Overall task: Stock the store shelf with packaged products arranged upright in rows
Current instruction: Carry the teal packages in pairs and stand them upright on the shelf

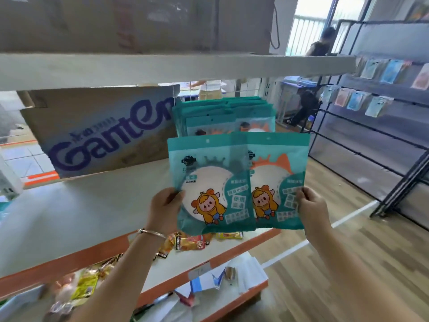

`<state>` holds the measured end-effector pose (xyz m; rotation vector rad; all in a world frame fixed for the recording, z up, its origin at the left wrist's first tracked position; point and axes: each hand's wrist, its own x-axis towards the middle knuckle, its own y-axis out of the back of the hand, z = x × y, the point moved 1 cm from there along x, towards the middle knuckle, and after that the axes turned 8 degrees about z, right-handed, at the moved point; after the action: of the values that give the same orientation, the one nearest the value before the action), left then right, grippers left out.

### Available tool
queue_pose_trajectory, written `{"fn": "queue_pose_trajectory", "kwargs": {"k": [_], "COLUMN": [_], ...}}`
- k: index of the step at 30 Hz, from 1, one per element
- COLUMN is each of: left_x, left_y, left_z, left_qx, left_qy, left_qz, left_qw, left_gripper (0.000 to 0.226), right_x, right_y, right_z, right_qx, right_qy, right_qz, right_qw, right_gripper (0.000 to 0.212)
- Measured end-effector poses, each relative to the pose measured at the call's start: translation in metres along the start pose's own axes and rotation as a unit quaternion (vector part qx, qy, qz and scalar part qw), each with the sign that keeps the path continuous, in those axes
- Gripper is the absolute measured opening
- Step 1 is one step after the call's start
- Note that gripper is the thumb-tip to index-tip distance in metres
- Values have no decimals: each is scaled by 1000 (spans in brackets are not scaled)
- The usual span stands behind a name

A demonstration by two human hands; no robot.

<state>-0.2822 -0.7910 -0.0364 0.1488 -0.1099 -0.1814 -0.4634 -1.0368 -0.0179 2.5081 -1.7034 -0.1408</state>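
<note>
White shelf board (69, 217) with orange front edge, running from lower left to centre right. Cardboard box (104, 131) printed "Ganten", tilted, at the board's rear left, along the back edge. Stocked packets (222, 112), teal, upright in two rows at the board's rear right corner, just beside the box. Lower shelf (185, 259) beneath, loose snack packs (192, 242) near its right end.

Left mirror packet (209, 182) and right mirror packet (278, 177), both teal, held upright side by side in front of the stocked rows, over the board's front edge near its right end. Left packet's right edge overlapping the right packet, in front of it.

Left hand (163, 211) closed on the left mirror packet at its lower left edge: thumb on the front face, fingers behind. Right hand (312, 210) closed on the right mirror packet at its lower right edge, thumb likewise on the front face. Each packet above and inboard of its hand. Thin bracelet (151, 232) on the left wrist.
</note>
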Motion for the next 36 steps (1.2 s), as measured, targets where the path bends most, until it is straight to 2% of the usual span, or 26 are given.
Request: {"fn": "queue_pose_trajectory", "kwargs": {"k": [5,11,14,20,25,27,29,31,33,36], "left_x": [41,73,88,108,120,121,119,122,133,152], "left_y": [-38,-73,-91,-131,-150,-156,-160,-158,-156,-154], "left_z": [-8,-7,-2,3,-3,-7,-14,-29,-51,-78], "left_qx": [72,46,67,127,155,170,152,158,186,210], "left_qy": [-38,3,4,-10,-16,-34,-27,-29,-24,-22], "left_qz": [14,54,66,94,162,175,176,179,183,202], "left_qw": [997,997,996,987,974,969,972,971,965,956], "left_gripper": [25,29,26,17,20,22,34,53,72,79], "right_x": [66,138,176,245,285,296,303,306,306,311], "right_y": [-21,-47,-61,-82,-97,-103,-108,-110,-112,-117], "right_z": [3,10,14,13,16,19,27,31,30,32], "right_qx": [-9,-2,2,-5,-7,-30,-91,-147,-163,-152], "right_qy": [7,-24,-36,7,26,47,76,111,133,171], "right_qz": [-19,-38,-51,-116,-152,-194,-238,-245,-226,-199], "right_qw": [1000,999,998,993,988,979,964,952,951,953], "right_gripper": [20,22,19,17,16,12,36,60,65,73]}}
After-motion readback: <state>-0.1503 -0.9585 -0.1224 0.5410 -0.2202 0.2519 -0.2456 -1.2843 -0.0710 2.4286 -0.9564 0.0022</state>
